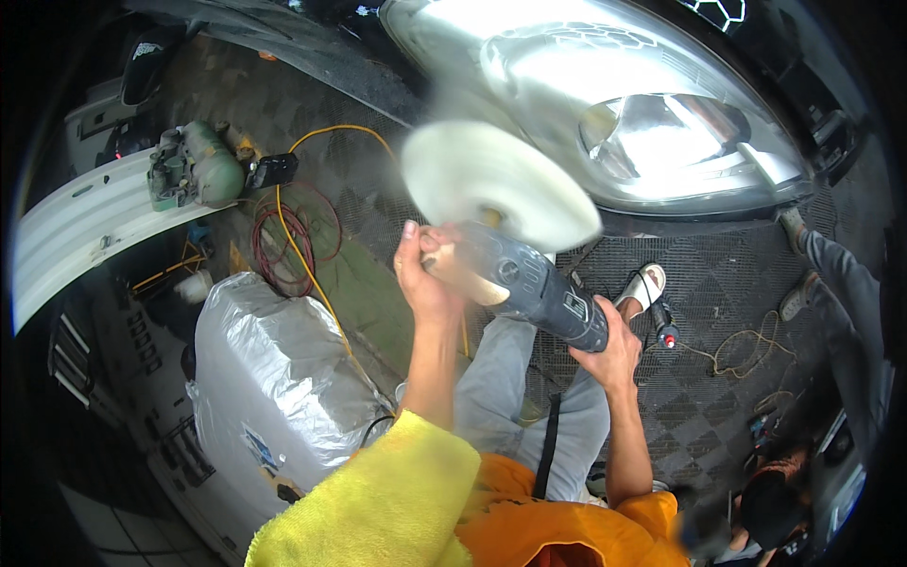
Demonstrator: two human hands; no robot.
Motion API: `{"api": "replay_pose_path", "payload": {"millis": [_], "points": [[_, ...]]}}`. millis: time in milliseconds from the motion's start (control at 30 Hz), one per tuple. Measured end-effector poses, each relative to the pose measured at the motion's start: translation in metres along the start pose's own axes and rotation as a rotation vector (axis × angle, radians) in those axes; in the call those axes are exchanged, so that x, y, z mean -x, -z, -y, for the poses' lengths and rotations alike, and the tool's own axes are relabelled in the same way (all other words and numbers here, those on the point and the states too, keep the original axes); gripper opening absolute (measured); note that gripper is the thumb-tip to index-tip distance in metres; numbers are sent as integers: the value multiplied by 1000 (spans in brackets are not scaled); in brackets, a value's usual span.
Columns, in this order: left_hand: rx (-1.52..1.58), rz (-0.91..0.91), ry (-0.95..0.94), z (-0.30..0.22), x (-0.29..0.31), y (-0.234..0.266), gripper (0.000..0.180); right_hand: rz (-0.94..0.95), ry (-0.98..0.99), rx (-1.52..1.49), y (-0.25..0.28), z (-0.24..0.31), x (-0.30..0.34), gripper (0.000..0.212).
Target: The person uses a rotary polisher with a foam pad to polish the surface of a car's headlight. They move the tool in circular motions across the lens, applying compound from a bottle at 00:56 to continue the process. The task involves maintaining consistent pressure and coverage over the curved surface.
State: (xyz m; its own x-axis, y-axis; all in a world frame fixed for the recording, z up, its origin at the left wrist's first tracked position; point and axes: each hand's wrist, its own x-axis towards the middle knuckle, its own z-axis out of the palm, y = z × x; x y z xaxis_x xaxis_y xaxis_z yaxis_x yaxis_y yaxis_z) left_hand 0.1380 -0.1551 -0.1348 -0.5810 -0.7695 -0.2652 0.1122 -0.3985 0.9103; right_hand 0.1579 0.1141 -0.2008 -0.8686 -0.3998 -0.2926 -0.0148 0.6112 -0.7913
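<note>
My left hand [427,269] is wrapped around the front of a dark polisher [540,291], just behind its pad. My right hand [614,352] grips the rear end of its body. A large round white buffing pad [482,180] on the polisher is smeared by motion. Its far edge overlaps the lower left part of a car headlight [652,113]; whether they touch I cannot tell. The headlight's clear lens is hazy and reflects bright hexagonal lights. A yellow towel [378,491] lies over my left upper arm.
A silver-wrapped bulky object [274,369] stands at my left. Behind it are a green compressor [203,165], a coiled red hose [283,241] and a yellow cable [312,265]. Another power tool [665,326] lies on the floor by my foot. Other people's legs [836,274] are at the right.
</note>
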Motion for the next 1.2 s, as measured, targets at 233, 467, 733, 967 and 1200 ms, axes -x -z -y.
{"api": "replay_pose_path", "payload": {"millis": [233, 467, 733, 967, 1200], "points": [[17, -31, -108, -78, -58, -19, 34, 9, 73, -35, -1, 72, -41, 83], [197, 3, -22, -104, -67, -42, 29, 86, -4, 130, 66, 132, -43, 84], [335, -376, 287, -4, 34, -48, 32, 287, -65, 490, 175, 106, -7, 87], [456, -415, 468, 44, 68, -51, 33, 337, -69, 659, 207, 115, 22, 93], [420, -224, 336, -28, 17, -57, 55, 351, -15, 628, 196, 188, -1, 96]]}}
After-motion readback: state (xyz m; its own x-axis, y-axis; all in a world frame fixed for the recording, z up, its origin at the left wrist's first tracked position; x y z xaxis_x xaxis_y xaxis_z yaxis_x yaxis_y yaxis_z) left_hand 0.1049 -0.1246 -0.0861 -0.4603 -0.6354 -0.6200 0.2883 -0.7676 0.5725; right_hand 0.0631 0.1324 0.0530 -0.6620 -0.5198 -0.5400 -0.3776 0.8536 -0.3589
